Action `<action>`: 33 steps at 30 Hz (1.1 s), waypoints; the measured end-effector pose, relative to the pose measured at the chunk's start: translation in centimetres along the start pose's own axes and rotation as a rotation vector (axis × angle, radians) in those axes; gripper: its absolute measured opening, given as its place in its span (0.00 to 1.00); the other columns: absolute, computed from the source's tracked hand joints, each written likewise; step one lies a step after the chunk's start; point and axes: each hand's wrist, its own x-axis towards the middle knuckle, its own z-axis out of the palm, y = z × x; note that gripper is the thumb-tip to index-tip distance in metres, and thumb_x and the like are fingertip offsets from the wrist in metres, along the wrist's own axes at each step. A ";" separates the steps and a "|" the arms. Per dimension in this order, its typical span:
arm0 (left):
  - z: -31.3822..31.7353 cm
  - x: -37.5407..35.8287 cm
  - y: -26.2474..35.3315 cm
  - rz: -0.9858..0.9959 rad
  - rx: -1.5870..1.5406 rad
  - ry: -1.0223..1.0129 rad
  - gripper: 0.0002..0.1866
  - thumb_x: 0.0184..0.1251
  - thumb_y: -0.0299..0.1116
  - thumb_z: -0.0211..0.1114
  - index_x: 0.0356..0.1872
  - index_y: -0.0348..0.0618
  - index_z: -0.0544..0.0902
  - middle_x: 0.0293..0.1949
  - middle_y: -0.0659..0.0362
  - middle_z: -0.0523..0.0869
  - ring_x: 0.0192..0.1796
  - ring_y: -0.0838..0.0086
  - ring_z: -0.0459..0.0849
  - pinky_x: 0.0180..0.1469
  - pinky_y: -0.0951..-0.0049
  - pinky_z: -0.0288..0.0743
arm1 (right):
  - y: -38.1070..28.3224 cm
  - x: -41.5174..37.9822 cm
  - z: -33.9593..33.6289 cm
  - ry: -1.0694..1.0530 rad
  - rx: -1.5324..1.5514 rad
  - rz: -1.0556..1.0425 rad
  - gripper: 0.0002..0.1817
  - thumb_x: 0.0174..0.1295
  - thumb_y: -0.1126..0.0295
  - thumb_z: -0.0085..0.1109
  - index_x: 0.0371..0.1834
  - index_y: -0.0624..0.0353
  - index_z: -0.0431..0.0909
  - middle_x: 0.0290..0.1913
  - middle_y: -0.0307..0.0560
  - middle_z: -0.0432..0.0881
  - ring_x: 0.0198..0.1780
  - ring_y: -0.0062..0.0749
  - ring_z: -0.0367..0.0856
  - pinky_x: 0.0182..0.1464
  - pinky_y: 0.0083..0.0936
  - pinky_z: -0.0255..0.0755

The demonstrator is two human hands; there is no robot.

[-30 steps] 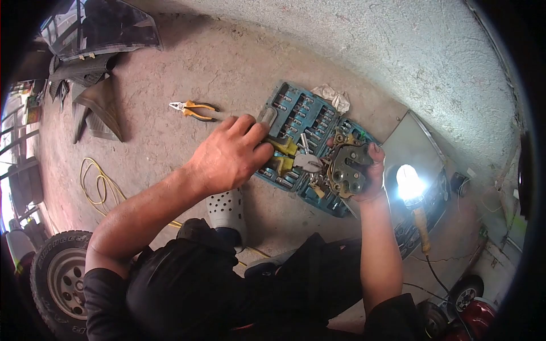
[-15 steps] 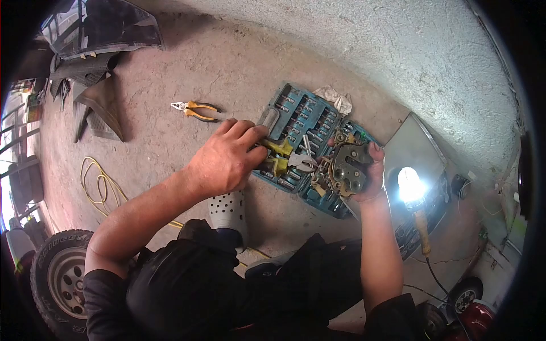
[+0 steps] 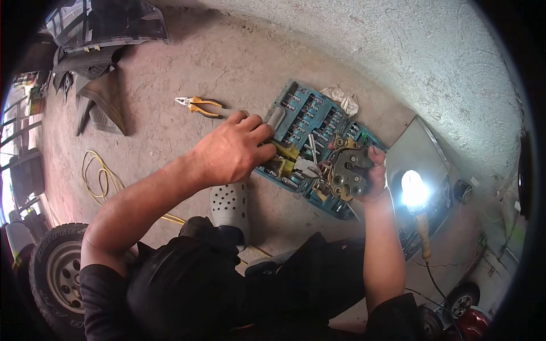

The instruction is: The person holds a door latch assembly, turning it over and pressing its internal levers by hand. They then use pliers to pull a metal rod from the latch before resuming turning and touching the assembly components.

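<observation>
My left hand [image 3: 233, 149] is closed round the yellow handles of a pair of pliers [image 3: 289, 152], with the handles spread apart. The grey jaws reach to the near side of a metal latch mechanism [image 3: 349, 173], overlapping its edge. My right hand [image 3: 375, 177] grips this latch from the right, its thumb on top of the dark, slotted plate. Beneath both hands lies an opened teal socket set case [image 3: 303, 113] with rows of sockets. A silver bar [image 3: 311, 144] sits in the case between the pliers and the latch.
Orange-handled pliers [image 3: 200, 107] lie on the concrete floor to the left. A lit work lamp [image 3: 414, 193] stands at the right beside a flat panel [image 3: 412, 145]. Yellow cable [image 3: 102, 176] loops at left, near a wheel [image 3: 62, 273]. A crumpled cloth [image 3: 343, 98] touches the case.
The whole view has shifted slightly. The plier jaws have tilted a little beside the latch, and the blur on them has grown. Both hands keep their holds.
</observation>
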 end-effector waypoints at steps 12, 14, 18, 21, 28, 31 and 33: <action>2.5 -0.3 -0.3 -0.031 -0.210 0.004 0.15 0.42 0.21 0.69 0.36 0.37 0.80 0.45 0.51 0.83 0.49 0.55 0.84 0.51 0.60 0.82 | -0.1 0.2 -0.4 0.010 0.001 0.066 0.44 0.65 0.39 0.56 0.71 0.67 0.67 0.63 0.60 0.78 0.57 0.62 0.84 0.53 0.56 0.86; 2.8 -0.7 0.0 -0.089 -0.284 -0.070 0.16 0.41 0.20 0.69 0.37 0.36 0.81 0.46 0.50 0.83 0.51 0.54 0.84 0.53 0.59 0.82 | -0.1 0.1 -0.5 0.014 -0.001 0.092 0.44 0.65 0.39 0.56 0.71 0.66 0.68 0.63 0.59 0.79 0.57 0.62 0.84 0.54 0.55 0.85; 3.8 -1.3 -0.2 -0.064 -0.442 -0.050 0.18 0.41 0.19 0.68 0.39 0.35 0.82 0.49 0.48 0.83 0.54 0.51 0.83 0.56 0.58 0.81 | -0.1 0.0 -1.0 0.090 -0.048 0.129 0.44 0.65 0.38 0.55 0.71 0.66 0.68 0.62 0.59 0.80 0.57 0.62 0.84 0.54 0.51 0.85; 3.9 -1.5 -0.1 -0.095 -0.445 -0.089 0.18 0.41 0.19 0.68 0.40 0.35 0.82 0.50 0.47 0.83 0.55 0.51 0.83 0.58 0.57 0.80 | 0.1 0.1 -1.1 0.163 -0.060 0.129 0.45 0.64 0.37 0.56 0.71 0.66 0.69 0.61 0.58 0.81 0.57 0.61 0.84 0.54 0.50 0.85; 2.7 -1.5 0.2 -0.072 -0.212 0.011 0.18 0.43 0.23 0.71 0.40 0.38 0.82 0.53 0.50 0.81 0.58 0.54 0.80 0.62 0.56 0.77 | -0.4 0.2 -1.6 0.098 -0.053 0.183 0.45 0.62 0.37 0.58 0.69 0.67 0.71 0.61 0.58 0.81 0.56 0.55 0.86 0.55 0.48 0.84; 1.5 -0.9 1.2 -0.075 -0.055 0.062 0.16 0.45 0.25 0.72 0.39 0.40 0.83 0.55 0.51 0.80 0.60 0.55 0.78 0.65 0.52 0.72 | -0.3 0.1 -1.2 0.156 -0.044 0.137 0.43 0.63 0.38 0.58 0.68 0.66 0.72 0.60 0.59 0.82 0.54 0.54 0.87 0.54 0.50 0.85; 0.8 -0.7 1.7 -0.084 0.022 0.055 0.14 0.48 0.26 0.72 0.38 0.42 0.83 0.56 0.51 0.79 0.62 0.57 0.77 0.67 0.48 0.69 | -0.3 0.2 -1.1 0.170 -0.034 0.134 0.42 0.63 0.39 0.58 0.68 0.66 0.73 0.58 0.59 0.83 0.53 0.53 0.87 0.54 0.50 0.85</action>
